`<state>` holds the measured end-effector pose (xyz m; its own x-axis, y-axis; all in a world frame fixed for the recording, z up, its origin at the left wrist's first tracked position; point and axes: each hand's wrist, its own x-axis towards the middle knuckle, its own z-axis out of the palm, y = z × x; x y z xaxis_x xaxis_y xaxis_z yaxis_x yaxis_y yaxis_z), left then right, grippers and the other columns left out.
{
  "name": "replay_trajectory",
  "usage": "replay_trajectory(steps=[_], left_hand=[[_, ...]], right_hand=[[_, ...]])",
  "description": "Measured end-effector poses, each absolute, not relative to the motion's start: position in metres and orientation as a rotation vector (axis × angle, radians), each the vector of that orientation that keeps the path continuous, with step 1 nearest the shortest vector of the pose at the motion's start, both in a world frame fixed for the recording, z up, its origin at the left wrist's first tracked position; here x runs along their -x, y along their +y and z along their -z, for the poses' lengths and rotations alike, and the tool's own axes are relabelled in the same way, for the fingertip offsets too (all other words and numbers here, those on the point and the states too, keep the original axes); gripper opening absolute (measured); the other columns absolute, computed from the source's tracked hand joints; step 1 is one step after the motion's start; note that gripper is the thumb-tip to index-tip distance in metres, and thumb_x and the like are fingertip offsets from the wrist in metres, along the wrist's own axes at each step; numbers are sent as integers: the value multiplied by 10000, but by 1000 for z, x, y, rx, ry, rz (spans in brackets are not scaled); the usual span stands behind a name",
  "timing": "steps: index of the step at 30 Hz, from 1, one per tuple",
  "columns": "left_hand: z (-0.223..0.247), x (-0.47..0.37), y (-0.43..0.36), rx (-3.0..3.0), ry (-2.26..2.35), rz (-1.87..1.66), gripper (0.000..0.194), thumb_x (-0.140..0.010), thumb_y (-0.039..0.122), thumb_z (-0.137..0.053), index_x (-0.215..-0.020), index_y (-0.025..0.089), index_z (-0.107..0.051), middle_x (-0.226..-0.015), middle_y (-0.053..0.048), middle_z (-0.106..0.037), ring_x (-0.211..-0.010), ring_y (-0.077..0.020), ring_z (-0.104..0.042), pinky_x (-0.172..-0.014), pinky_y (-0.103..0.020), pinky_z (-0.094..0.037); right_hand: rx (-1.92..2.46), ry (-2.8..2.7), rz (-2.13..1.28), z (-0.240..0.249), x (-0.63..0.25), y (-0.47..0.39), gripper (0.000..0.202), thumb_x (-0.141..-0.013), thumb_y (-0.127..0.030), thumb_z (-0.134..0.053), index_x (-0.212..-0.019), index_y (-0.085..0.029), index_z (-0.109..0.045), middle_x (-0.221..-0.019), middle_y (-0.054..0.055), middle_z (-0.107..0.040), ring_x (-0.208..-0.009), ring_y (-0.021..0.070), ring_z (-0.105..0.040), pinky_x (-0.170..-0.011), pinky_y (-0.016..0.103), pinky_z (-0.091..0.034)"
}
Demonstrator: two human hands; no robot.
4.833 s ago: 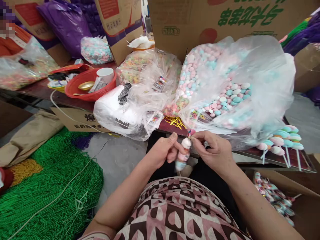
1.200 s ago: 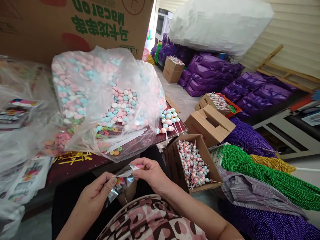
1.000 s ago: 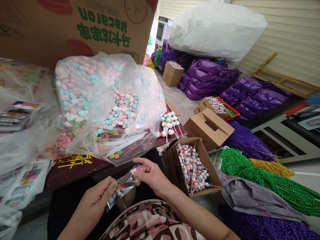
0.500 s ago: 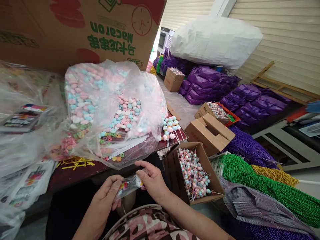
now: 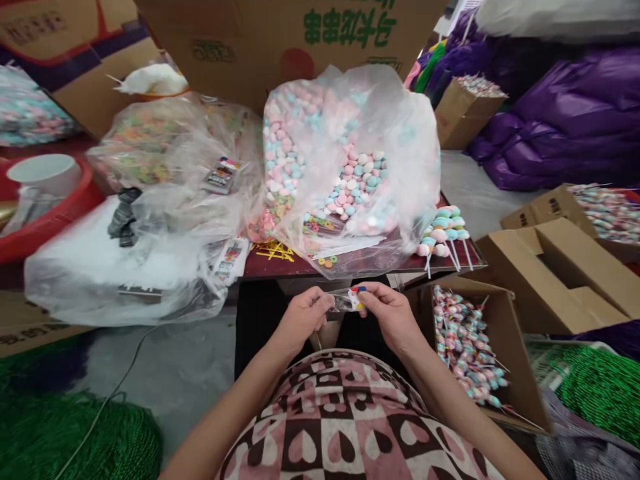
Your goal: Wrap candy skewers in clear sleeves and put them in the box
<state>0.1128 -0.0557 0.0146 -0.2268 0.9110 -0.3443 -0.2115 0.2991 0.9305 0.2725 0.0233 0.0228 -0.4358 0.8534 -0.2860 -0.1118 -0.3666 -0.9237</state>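
Between my two hands, above my lap, is a small clear plastic wrapper (image 5: pixel 345 301) with coloured print. My left hand (image 5: pixel 306 313) pinches its left end. Fingers and thumb of my right hand (image 5: pixel 387 312) close on the printed right end. Whether anything lies inside the wrapper I cannot tell. Just beyond, on the dark red table (image 5: pixel 260 267), an opened clear bag of pastel marshmallows (image 5: pixel 360 177) spreads wide. Marshmallow skewers on white sticks (image 5: pixel 443 233) lie at the table's right corner. Small ring candies (image 5: pixel 327 261) and yellow sticks (image 5: pixel 273 251) sit near the front edge.
A carton of wrapped marshmallow skewers (image 5: pixel 467 347) stands right of my lap, with an open carton (image 5: pixel 560 273) behind it. A plastic bag of wrappers (image 5: pixel 125 267) covers the table's left, beside a red basin (image 5: pixel 65 207). Green strands (image 5: pixel 85 433) lie on the floor at left.
My view has swung left, bringing the red basin and green strands into sight. Both hands still hold the wrapper, now stretched more level between them.
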Motion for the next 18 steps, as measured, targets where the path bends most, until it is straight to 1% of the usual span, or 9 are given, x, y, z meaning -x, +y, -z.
replay_trajectory(steps=[3, 4, 6, 8, 11, 13, 16, 17, 18], left_hand=[[-13, -111, -60, -793, 1430, -1196, 417, -807, 570, -569, -676, 182, -486, -428, 75, -402, -429, -71, -360, -491, -218, -297], [-13, -110, -61, -830, 1445, -1186, 407, -817, 555, -563, -679, 179, -491, -451, 69, -420, -440, -69, -362, -492, -217, -294], [-14, -107, -62, -879, 1461, -1167, 378, -827, 525, -563, -704, 171, -516, -500, 61, -455, -457, -65, -361, -489, -214, -281], [-15, -106, -62, -872, 1456, -1171, 343, -821, 503, -582, -768, 165, -549, -541, 59, -476, -464, -62, -363, -483, -210, -273], [-16, -104, -60, -812, 1450, -1205, 345, -802, 504, -604, -804, 162, -565, -541, 57, -478, -452, -63, -363, -471, -212, -258], [-16, -103, -59, -797, 1458, -1226, 359, -803, 513, -597, -758, 159, -562, -518, 53, -471, -445, -64, -356, -471, -215, -254], [-17, -99, -61, -823, 1488, -1246, 366, -813, 513, -588, -716, 161, -560, -516, 47, -473, -454, -64, -363, -479, -213, -257], [-18, -97, -61, -827, 1494, -1252, 367, -813, 516, -589, -718, 163, -563, -522, 47, -475, -457, -65, -367, -478, -212, -256], [-18, -96, -62, -823, 1494, -1260, 367, -813, 521, -590, -731, 165, -567, -528, 47, -477, -456, -65, -368, -474, -211, -252]], right_hand=[[1069, -1223, -1896, -25, -271, 24, 306, -662, -371, -800, -890, -182, -724, -698, 1, -662, -538, 87, -501, -507, 227, -404], [1074, -1254, -1901, -26, -270, 25, 303, -661, -378, -802, -874, -180, -718, -676, -2, -652, -533, 89, -501, -503, 227, -404], [1099, -1312, -1862, -26, -271, 25, 275, -660, -409, -798, -736, -172, -681, -597, -15, -605, -510, 87, -476, -476, 218, -384], [1144, -1352, -1768, -26, -271, 23, 352, -676, -460, -776, -586, -174, -590, -540, -24, -551, -488, 83, -435, -436, 206, -345], [1187, -1411, -1643, -28, -269, 22, 425, -719, -510, -725, -531, -186, -527, -520, -27, -513, -483, 88, -414, -434, 209, -355], [1159, -1452, -1640, -30, -267, 22, 387, -730, -515, -713, -581, -188, -570, -564, -17, -550, -509, 99, -445, -473, 221, -401], [1069, -1496, -1719, -34, -261, 25, 294, -703, -469, -753, -792, -200, -675, -657, -10, -611, -567, 114, -508, -540, 239, -451], [1049, -1511, -1735, -35, -259, 26, 291, -696, -454, -762, -817, -202, -683, -663, -10, -618, -571, 115, -514, -543, 239, -453], [1044, -1526, -1738, -36, -257, 27, 283, -696, -450, -763, -798, -199, -681, -649, -10, -615, -562, 114, -510, -530, 236, -445]])
